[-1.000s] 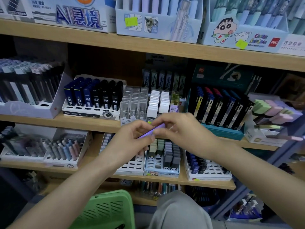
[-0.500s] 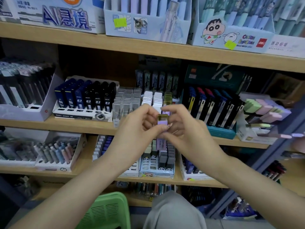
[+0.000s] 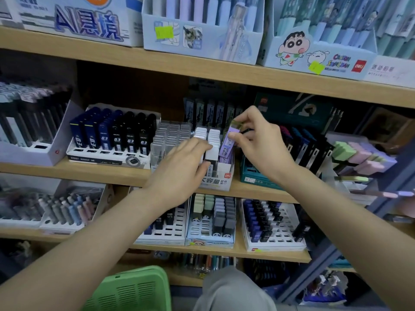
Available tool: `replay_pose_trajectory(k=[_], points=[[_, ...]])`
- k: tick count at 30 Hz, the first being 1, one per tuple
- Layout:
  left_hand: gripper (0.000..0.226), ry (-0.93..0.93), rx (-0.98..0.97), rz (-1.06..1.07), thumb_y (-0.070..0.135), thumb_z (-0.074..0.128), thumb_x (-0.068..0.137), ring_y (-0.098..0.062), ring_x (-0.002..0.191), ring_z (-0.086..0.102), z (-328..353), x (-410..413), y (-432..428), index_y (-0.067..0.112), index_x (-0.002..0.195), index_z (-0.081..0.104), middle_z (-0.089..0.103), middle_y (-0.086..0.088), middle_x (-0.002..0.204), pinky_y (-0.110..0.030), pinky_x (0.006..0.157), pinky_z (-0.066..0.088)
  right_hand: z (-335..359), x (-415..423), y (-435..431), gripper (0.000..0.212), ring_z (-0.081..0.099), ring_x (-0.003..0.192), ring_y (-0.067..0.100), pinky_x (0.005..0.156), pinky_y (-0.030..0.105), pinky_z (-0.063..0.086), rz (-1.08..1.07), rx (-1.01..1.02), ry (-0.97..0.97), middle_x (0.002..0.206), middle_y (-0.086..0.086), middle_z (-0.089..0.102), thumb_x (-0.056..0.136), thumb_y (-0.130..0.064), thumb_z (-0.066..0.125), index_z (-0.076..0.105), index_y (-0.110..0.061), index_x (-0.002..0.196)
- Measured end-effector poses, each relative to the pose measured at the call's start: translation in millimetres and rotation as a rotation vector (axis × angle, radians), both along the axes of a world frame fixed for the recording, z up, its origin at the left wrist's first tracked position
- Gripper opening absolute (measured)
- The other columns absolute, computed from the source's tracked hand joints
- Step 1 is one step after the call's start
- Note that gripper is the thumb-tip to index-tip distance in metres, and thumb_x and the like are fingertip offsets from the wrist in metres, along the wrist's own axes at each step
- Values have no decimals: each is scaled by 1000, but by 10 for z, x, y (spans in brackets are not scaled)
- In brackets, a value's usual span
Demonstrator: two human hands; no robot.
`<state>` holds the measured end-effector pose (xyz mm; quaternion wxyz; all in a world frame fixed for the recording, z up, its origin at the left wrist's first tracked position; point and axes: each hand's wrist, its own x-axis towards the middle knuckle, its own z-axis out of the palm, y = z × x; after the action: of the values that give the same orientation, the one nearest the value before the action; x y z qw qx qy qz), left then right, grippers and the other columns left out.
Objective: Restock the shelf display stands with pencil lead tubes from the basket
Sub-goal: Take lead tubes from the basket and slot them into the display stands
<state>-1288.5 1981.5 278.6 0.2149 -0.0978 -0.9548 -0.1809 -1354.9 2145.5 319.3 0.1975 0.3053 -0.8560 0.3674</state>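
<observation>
Midshelf stand (image 3: 215, 183): right grip (image 3: 262, 144) pinches purple tube (image 3: 232, 134), left grip (image 3: 182, 169) flat on white tubes (image 3: 213, 135).

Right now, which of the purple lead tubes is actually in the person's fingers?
The purple tube with the yellowish clear cap: the right hand pinches it, raised and tilted above the other purple tubes, which sit lower in the stand.

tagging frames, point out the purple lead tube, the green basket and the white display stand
purple lead tube (image 3: 232, 134), head view, on its purple body.
green basket (image 3: 132, 290), head view, on its slotted wall.
white display stand (image 3: 216, 182), head view, on its printed front wall.
</observation>
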Motion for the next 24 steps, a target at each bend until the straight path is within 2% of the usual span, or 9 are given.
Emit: replay_pose_trajectory(k=[5,10,14,16,19,21,24], points=[[43,-1,-4,-8,24,40,100,-5,133,23,-65,-12,-9,22,143,34,32,8,144,-23,108,22,-9,-97,-27,16,58,76,2,71,13,47,-45,47,17,80,-14,55,84,-19,70,62,-20,99],[48,0,-2,-10,27,38,101,-6,136,21,-100,-25,13,22,147,27,26,8,147,-26,109,24,6,-115,-18,21,62,78,8,80,27,53,-54,118,21,92,-5,60,83,-18,72,68,-15,104],[48,5,-11,-9,28,38,100,-7,135,20,-117,-42,12,22,147,26,25,8,146,-27,108,27,-90,-117,-7,15,57,74,2,80,25,52,-43,149,34,95,-6,56,88,-19,66,71,-14,101],[48,9,-17,-12,27,38,100,-7,135,21,-115,-49,7,22,147,27,26,8,145,-27,107,27,-130,-125,-4,16,56,76,5,81,26,51,-43,163,76,93,-7,54,88,-18,67,72,-13,101],[48,15,-30,-12,27,39,100,-8,134,21,-114,-63,9,21,146,27,27,7,144,-26,106,26,-175,-131,-12,21,57,83,12,83,33,52,-41,217,142,93,-6,51,88,-17,66,70,-10,108],[48,19,-34,-9,27,39,100,-7,133,20,-117,-68,13,20,146,27,27,7,143,-25,106,26,-208,-115,-4,22,60,86,18,79,40,53,-32,242,203,98,0,55,89,-15,65,67,-9,110],[48,22,-43,-2,27,39,100,-8,133,21,-117,-70,15,20,146,27,28,7,143,-26,106,27,-267,-73,12,12,62,83,26,65,44,55,-15,285,341,96,7,61,88,-9,65,68,-6,98]])
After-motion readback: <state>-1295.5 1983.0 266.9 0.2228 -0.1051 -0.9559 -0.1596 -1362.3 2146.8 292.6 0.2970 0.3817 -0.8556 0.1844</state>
